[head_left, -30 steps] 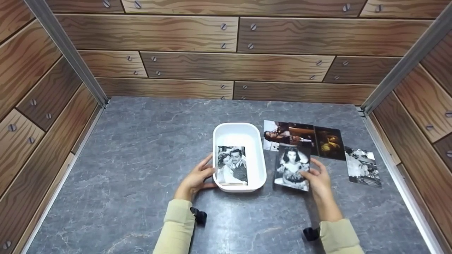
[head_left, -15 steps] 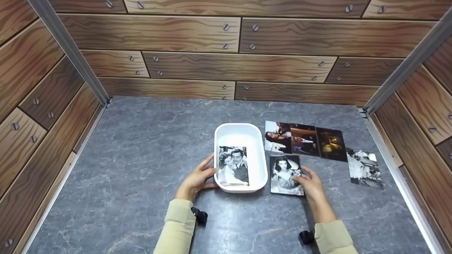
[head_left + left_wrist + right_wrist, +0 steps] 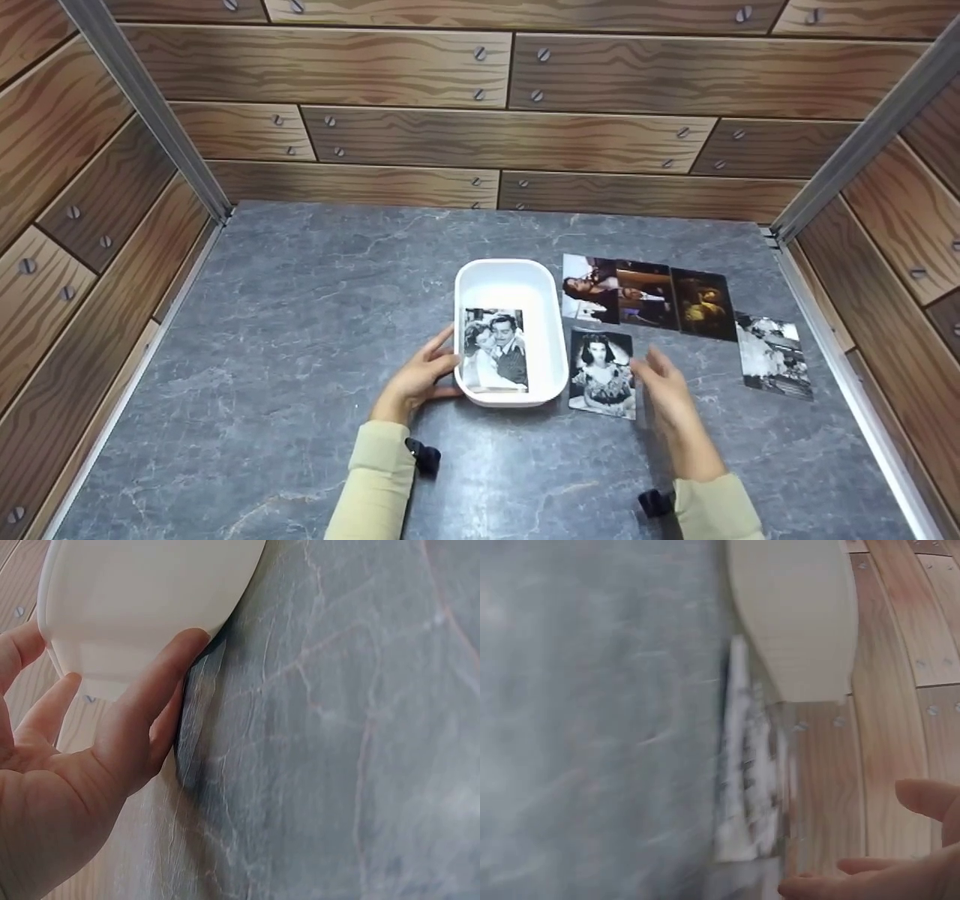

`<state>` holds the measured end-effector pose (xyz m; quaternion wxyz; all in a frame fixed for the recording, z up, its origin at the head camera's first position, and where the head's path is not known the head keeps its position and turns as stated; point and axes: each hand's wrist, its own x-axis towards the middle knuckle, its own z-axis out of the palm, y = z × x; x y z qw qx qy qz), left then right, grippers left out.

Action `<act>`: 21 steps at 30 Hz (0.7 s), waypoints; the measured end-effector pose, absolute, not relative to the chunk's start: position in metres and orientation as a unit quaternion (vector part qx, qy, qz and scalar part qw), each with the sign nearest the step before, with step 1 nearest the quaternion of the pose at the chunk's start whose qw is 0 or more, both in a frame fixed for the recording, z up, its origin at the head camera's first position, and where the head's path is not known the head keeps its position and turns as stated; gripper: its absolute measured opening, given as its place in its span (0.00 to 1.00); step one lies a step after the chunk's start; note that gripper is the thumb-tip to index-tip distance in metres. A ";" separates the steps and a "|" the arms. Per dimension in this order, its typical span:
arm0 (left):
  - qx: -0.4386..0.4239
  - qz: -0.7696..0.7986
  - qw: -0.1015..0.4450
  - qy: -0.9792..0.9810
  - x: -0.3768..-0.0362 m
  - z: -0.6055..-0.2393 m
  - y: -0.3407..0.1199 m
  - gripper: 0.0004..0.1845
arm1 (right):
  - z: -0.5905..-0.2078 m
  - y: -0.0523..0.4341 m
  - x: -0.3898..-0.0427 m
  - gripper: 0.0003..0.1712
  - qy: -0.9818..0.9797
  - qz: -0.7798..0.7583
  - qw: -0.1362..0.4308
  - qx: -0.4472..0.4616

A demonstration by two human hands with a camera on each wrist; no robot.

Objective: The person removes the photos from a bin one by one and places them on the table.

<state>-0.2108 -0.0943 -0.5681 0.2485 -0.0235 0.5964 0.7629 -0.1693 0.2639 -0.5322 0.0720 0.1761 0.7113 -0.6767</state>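
Item 1, lower centre-left of the head view: my left hand [image 3: 417, 377], fingers and thumb curled round the near left corner of the white tray [image 3: 551, 330], gripping it on the grey bench [image 3: 300, 337].

Item 2, inside the tray: one black-and-white photo of a couple [image 3: 495, 350], lying in the near half.

Item 3, just right of the tray: a black-and-white portrait photo [image 3: 601, 373], flat on the bench, its edge close beside the tray wall.

Item 4, right of that photo: my right hand [image 3: 667, 390], released, fingers relaxed, holding nothing, hovering beside the photo's right edge.

Item 5, upper right of the bench: a row of three overlapping photos [image 3: 646, 295], then a single photo [image 3: 775, 356] further right.

Handling note: I judge the portrait lifts best pinched at its free right edge, with the tray held steady.
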 end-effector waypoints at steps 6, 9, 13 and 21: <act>-0.022 0.761 0.248 0.599 -0.210 -0.568 -0.095 0.37 | -0.513 0.238 -0.192 0.46 0.654 -0.744 0.035 0.136; -0.031 0.759 0.249 0.600 -0.210 -0.567 -0.095 0.37 | -0.508 0.216 -0.201 0.48 0.639 -0.759 0.029 0.119; -0.034 0.761 0.250 0.598 -0.209 -0.566 -0.095 0.37 | -0.506 0.183 -0.208 0.47 0.628 -0.770 0.040 0.103; -0.023 0.763 0.248 0.596 -0.210 -0.567 -0.094 0.37 | -0.526 0.134 -0.212 0.47 0.640 -0.752 0.128 0.095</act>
